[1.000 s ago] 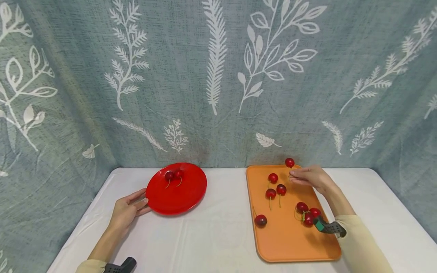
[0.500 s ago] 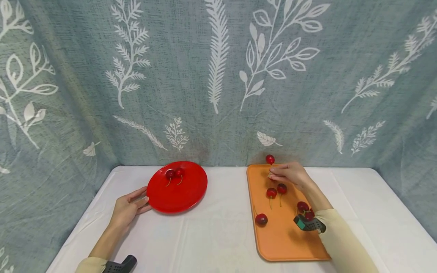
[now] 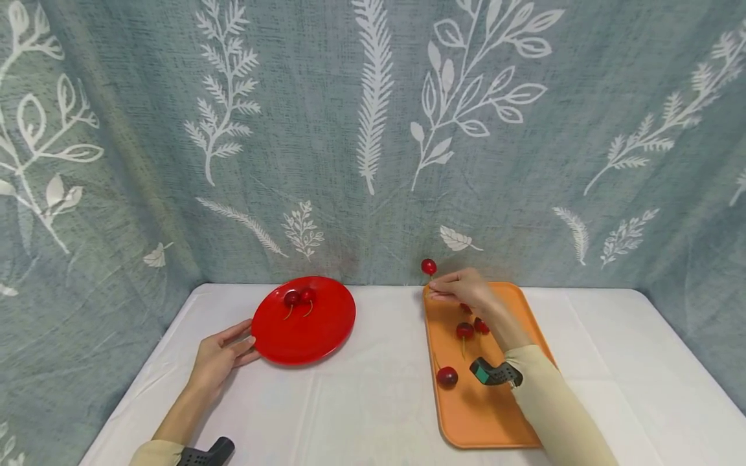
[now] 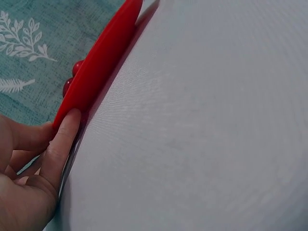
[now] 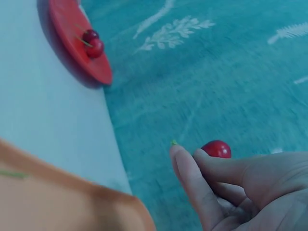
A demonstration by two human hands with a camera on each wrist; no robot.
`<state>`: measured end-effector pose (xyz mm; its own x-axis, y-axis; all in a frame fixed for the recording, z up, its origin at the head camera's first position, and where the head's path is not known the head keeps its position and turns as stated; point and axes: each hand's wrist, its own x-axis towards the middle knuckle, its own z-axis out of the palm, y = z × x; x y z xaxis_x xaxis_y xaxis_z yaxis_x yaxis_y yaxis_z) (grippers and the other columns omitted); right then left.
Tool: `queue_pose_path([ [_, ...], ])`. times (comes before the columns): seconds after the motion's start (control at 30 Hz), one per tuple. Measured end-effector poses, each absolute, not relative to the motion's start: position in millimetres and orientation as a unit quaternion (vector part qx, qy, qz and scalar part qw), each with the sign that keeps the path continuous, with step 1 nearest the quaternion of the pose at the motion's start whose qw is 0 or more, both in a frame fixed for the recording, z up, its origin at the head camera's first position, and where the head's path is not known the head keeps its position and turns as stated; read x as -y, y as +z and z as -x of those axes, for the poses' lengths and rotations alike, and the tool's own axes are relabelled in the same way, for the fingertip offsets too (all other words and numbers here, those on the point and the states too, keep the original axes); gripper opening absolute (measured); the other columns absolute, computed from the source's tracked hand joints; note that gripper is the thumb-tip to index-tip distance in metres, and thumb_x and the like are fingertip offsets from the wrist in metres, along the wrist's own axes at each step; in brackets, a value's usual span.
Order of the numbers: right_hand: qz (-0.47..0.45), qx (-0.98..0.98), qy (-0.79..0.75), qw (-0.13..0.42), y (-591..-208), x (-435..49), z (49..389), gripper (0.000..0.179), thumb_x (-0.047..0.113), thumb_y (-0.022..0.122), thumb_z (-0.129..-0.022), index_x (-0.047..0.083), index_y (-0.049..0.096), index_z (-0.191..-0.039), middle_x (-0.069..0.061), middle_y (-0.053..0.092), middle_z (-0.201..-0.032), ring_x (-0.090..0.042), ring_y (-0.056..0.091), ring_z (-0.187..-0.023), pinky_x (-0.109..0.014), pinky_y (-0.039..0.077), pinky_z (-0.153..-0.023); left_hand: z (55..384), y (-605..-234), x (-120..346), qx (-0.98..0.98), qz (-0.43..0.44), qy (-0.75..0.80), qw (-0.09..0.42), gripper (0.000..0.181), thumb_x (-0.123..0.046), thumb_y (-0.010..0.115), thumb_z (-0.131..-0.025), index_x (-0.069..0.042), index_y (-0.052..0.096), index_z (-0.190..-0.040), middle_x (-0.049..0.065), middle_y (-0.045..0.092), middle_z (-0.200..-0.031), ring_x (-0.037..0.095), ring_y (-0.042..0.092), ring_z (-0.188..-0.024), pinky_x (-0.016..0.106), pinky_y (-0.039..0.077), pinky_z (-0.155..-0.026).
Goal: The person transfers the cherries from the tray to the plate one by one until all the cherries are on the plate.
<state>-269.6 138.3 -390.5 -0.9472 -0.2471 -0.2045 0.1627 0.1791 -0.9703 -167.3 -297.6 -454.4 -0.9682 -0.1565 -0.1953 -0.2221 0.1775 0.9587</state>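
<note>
My right hand (image 3: 463, 288) pinches a red cherry (image 3: 429, 266) by its stem between thumb and fingertips, over the far left corner of the orange tray (image 3: 495, 421). The fruit points upward past the fingers; in the right wrist view the cherry (image 5: 217, 148) shows behind the thumb, with a green stem end (image 5: 174, 142) poking out. At the left, my left hand (image 3: 217, 357) holds the rim of the red plate (image 3: 303, 336), its thumb and fingers at the near left edge. Two cherries (image 3: 299, 296) with stems lie together toward the plate's back.
Several cherries stay on the tray, among them a dark one (image 3: 447, 377) near its left edge; the right forearm hides others. White cloth (image 3: 384, 375) covers the table between plate and tray. A green-blue curtain (image 3: 326, 129) with white leaf prints hangs behind.
My right hand has moved left across the tray, carrying the cherry by its stem from the far right side to the far left corner. My left hand has stayed at the plate.
</note>
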Motion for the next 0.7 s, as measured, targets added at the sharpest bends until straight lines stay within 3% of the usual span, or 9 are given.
queue_pose_path([
  [0.47,0.028,-0.697,-0.681,0.222,-411,-77,280,0.027,-0.004,0.061,-0.093,-0.019,0.062,-0.115,-0.013,0.073,-0.084,-0.014,0.072,-0.074,-0.040,0.054,-0.090,166,-454,298,-0.768,0.123,0.628,0.025,0.054,-0.007,0.050,-0.101,0.003,0.031,-0.150,0.030,0.035,-0.149,0.008,0.070,-0.092,0.021,0.056,-0.080],
  [0.7,0.024,-0.697,-0.674,0.243,-421,-52,279,0.024,-0.002,0.064,-0.091,-0.015,0.067,-0.110,-0.016,0.074,-0.092,-0.018,0.073,-0.080,-0.036,0.057,-0.086,167,-454,298,-0.767,0.117,0.630,0.022,0.054,-0.007,0.050,-0.101,0.004,0.031,-0.150,0.031,0.036,-0.148,0.007,0.070,-0.091,0.021,0.056,-0.080],
])
